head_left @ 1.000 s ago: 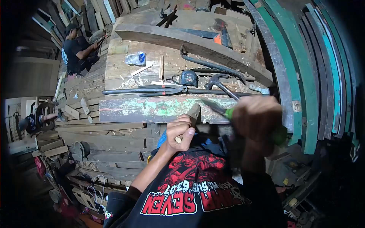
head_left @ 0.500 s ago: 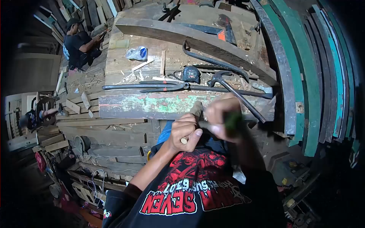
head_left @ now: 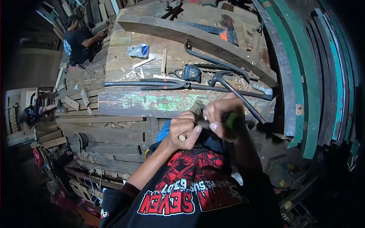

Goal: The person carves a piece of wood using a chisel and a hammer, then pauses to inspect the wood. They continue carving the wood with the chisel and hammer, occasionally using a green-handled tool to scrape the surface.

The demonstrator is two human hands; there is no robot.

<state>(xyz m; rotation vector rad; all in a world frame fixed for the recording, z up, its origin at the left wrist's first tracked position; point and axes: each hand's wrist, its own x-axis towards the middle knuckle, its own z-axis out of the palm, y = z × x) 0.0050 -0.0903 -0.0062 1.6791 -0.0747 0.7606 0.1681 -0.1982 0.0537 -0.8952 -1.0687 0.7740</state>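
Observation:
My left hand is closed around a round wooden stick, whose pale end pokes out below the thumb. A wider tan end shows beyond the knuckles, perhaps part of the same stick. Close beside it, my right hand is closed on a dark tool that reaches toward the left fist; its kind is unclear. Something green shows at the right palm. Both hands are at the near edge of a plank with flaking green paint, in front of my shirt.
On the workbench lie a claw hammer, long-handled pincers, a tape measure, a pry bar, a beam and wood shavings. Green boards stand at right. A person sits at upper left.
My right hand was blurred by motion and now appears sharper, still beside the left fist. The left hand keeps its hold on the stick, nearly in place.

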